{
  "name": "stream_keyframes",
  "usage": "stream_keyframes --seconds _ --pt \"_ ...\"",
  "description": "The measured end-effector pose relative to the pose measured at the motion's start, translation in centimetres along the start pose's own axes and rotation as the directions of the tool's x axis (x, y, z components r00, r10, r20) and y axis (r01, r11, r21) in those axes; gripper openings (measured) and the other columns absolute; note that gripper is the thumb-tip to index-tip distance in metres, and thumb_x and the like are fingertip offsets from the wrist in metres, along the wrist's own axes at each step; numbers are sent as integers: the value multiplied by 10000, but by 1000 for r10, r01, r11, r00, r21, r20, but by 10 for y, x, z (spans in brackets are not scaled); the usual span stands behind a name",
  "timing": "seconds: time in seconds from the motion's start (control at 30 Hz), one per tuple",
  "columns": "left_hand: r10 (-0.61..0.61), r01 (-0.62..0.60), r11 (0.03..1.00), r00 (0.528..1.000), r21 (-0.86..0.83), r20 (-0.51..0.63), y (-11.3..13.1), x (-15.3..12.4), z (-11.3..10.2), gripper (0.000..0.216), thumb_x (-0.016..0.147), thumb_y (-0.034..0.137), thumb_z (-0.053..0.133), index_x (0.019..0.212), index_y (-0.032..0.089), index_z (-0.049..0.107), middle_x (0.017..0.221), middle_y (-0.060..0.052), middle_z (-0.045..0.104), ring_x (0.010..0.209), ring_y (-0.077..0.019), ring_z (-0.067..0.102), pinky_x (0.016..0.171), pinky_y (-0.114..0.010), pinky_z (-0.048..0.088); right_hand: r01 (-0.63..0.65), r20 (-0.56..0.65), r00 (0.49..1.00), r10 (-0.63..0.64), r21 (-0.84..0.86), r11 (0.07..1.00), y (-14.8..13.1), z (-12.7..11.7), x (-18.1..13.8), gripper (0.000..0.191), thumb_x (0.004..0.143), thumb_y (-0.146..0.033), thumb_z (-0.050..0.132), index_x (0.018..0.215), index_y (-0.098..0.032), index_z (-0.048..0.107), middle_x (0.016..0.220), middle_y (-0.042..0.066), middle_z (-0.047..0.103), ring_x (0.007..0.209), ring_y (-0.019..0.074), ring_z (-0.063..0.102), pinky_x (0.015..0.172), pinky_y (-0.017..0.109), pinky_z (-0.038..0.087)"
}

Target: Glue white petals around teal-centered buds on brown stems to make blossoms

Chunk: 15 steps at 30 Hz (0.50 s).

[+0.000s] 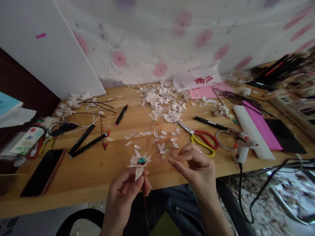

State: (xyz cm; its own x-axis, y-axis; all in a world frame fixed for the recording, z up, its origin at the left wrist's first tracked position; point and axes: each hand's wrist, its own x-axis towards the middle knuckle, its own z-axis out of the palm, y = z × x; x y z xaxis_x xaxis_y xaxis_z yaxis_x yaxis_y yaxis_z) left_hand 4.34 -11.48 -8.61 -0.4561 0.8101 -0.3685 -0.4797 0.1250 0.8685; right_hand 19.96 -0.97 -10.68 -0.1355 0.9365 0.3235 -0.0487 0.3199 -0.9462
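A pale sheet [145,36] printed with pink blooms is hung behind a wooden table [93,175]. Along its far edge a clear plastic bag [188,80] is laid partly over pink paper [206,94]; large red Chinese characters are printed on it, set at a slant and not surely readable. At the far left, a white package [28,141] is marked with a small red logo, a dark butterfly-like mark and green leaves; its finer print is too small to be read.

Above the table's near edge, a white flower [133,161] with a turquoise centre is held upright by the left hand [124,193], its brown stem pinched between thumb and fingers. The right hand [199,165], on which a ring is worn, is held just beside loose petals [161,148]; its thumb and forefinger are brought close together, but whether anything is gripped cannot be told. Scissors [190,131] are set down beyond it, near a white glue gun [242,152].
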Motion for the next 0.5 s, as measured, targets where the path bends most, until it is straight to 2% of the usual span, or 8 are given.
stream_keyframes --seconds 0.1,0.23,0.4,0.5 --pt "6 -6 999 1000 34 0 -1 -1 0 367 656 527 970 775 206 838 570 2 703 526 -117 608 522 -215 491 -16 -8 1000 16 43 999 0 3 -1 166 731 -132 894 709 -278 818 716 -24 625 683 127 596 635 246 501" --pt "-14 14 998 1000 57 -8 -2 1 -1 368 666 525 962 773 197 833 583 -6 705 532 -126 605 525 -229 497 10 37 999 -12 38 999 -1 1 -2 228 802 -129 856 896 -336 875 788 8 695 748 160 655 660 268 549" --pt "-14 13 998 1000 57 11 -4 2 3 360 670 526 959 772 203 836 575 -1 692 534 -127 596 528 -229 500 40 102 994 -40 -3 999 -6 -3 -2 298 949 -135 708 1089 -355 851 857 22 743 796 164 688 683 265 562" --pt "-22 22 999 1000 48 -2 -6 2 3 364 650 525 972 778 212 840 584 4 692 546 -118 596 525 -212 497 35 128 991 -38 24 999 -6 -2 -2 285 1025 -200 618 1182 -326 821 844 28 759 744 156 679 668 263 571"
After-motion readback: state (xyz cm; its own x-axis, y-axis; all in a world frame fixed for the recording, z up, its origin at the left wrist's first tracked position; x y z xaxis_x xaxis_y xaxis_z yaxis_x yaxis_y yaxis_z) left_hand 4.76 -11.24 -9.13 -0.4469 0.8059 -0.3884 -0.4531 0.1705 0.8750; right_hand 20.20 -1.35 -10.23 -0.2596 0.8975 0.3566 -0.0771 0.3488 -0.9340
